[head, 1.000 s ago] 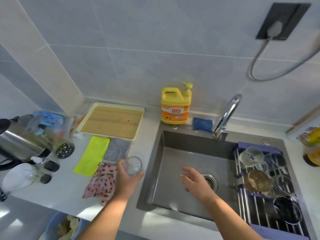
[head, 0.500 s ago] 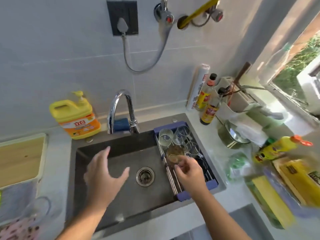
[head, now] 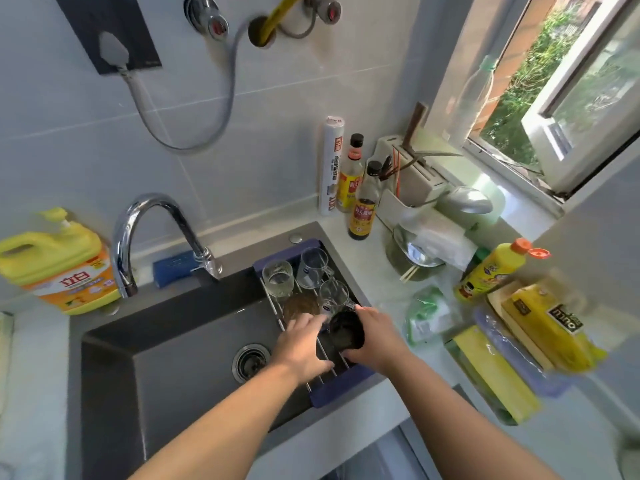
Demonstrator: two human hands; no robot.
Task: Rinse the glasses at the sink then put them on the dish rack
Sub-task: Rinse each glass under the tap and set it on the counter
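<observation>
Standing upright at the near end of the dish rack (head: 343, 389), the dark glass (head: 346, 332) lies at 9 o'clock of the right hand (head: 379, 337), whose fingers (head: 362, 310) curl around it; the left hand (head: 299, 348), fingers straight and empty, is at the glass's 9 o'clock.

- You're in a home kitchen: sink (head: 166, 375) with a chrome tap (head: 138, 209) at 11 o'clock.
- Yellow detergent jug (head: 59, 258) at 10 o'clock.
- Sauce bottles (head: 363, 209) and knife block (head: 415, 181) at 1 o'clock, window (head: 554, 98) at 2.

bright daylight from window (head: 561, 98) | wide-angle edge distortion | right edge blurred
</observation>
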